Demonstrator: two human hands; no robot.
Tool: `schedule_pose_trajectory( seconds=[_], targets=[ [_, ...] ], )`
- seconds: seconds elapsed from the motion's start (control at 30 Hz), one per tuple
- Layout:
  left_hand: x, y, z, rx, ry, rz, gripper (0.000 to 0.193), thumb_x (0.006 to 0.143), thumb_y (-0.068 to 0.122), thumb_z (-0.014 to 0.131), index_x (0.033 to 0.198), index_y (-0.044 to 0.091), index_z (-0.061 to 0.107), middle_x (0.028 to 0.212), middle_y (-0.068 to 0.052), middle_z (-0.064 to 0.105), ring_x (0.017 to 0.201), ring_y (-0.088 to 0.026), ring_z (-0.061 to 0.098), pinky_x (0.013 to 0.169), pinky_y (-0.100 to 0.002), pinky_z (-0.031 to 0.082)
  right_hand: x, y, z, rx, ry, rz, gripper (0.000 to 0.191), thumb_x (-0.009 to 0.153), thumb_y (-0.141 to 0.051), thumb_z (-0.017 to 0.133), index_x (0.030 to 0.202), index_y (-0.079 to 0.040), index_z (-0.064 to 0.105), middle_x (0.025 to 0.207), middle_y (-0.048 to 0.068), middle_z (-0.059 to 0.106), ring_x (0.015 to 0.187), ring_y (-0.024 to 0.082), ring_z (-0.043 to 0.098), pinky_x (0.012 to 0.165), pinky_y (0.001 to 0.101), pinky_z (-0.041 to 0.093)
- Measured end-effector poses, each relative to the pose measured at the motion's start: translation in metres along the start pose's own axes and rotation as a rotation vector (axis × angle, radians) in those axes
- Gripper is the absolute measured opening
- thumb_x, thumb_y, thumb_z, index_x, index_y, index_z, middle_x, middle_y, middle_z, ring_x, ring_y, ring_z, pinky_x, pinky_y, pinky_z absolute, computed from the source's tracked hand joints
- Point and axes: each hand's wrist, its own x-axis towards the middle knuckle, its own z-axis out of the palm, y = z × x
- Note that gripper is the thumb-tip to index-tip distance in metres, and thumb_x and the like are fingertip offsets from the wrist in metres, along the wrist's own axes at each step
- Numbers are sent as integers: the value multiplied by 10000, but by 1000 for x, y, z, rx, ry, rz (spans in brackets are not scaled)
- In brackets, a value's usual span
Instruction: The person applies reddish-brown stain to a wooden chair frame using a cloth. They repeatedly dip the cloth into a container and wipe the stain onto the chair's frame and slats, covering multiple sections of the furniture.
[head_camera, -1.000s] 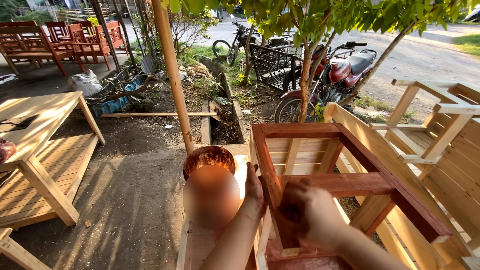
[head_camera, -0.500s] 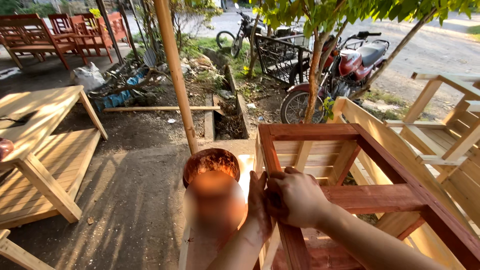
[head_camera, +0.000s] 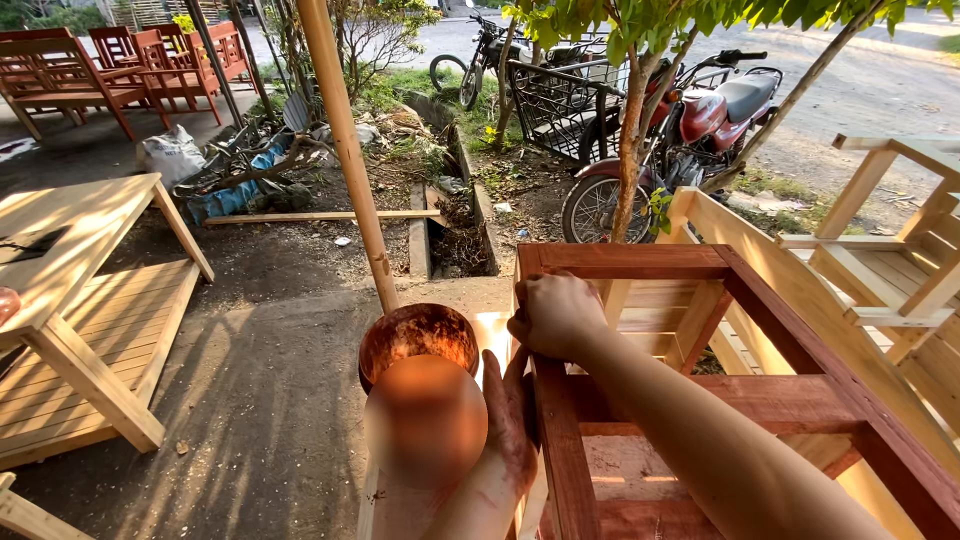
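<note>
Frame (head_camera: 640, 262), wooden, stained red-brown, open-topped; landmark item. Right hand (head_camera: 556, 315): clenched over the frame's near-left rail, whether it holds anything cannot be told. Left hand (head_camera: 512, 420): flat against the same rail's outer face, fingers released. Bowl (head_camera: 418, 340), stain-coated, just left of the frame.

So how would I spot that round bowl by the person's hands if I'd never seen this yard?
Find the red-brown wooden frame in the foreground, under the right hand. Just left of its near corner, at the foot of the bamboo pole, sits the bowl, beside the left hand. It is the only round thing there, stained rusty reddish-brown inside.
</note>
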Motion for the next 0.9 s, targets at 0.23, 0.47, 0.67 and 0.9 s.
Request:
schedule_pose_trajectory(
  seconds=[0.23, 0.47, 0.67, 0.9],
  targets=[
    [5, -14, -8, -123, 10, 163, 1003, 947, 862, 403, 1496, 41, 576, 1052, -104, 589, 939, -249, 496, 776, -392, 373, -35, -8, -8, -28, -14, -105, 421, 761, -459, 804, 965, -111, 682, 1065, 97, 655, 1034, 294, 634, 901, 491, 553],
    [2, -15, -14, -197, 10, 184, 787, 887, 775, 402, 1267, 115, 604, 1019, -15, 681, 975, -179, 621, 813, -361, 507, -85, -32, -20, -56, -42, -251, 218, 829, -307, 698, 1032, -236, 735, 1129, 28, 668, 1140, 283, 596, 947, 475, 559],
    [37, -26, -32, -423, 131, 138, 709, 901, 679, 436, 1245, 72, 559, 1116, -146, 641, 1035, -286, 603, 931, -460, 519, -126, -39, -21, -68, -111, -252, 254, 846, -304, 692, 990, -96, 713, 1161, 93, 654, 1105, 315, 581, 943, 468, 557],
    [68, -34, -42, -211, 187, 307, 797, 863, 732, 533, 1247, 37, 599, 1110, -123, 611, 1090, -241, 481, 1027, -448, 349, -184, -39, -12, 102, -20, -388, 209, 774, -210, 673, 926, -76, 723, 1231, 118, 669, 1059, 325, 584, 821, 487, 575]
  ],
)
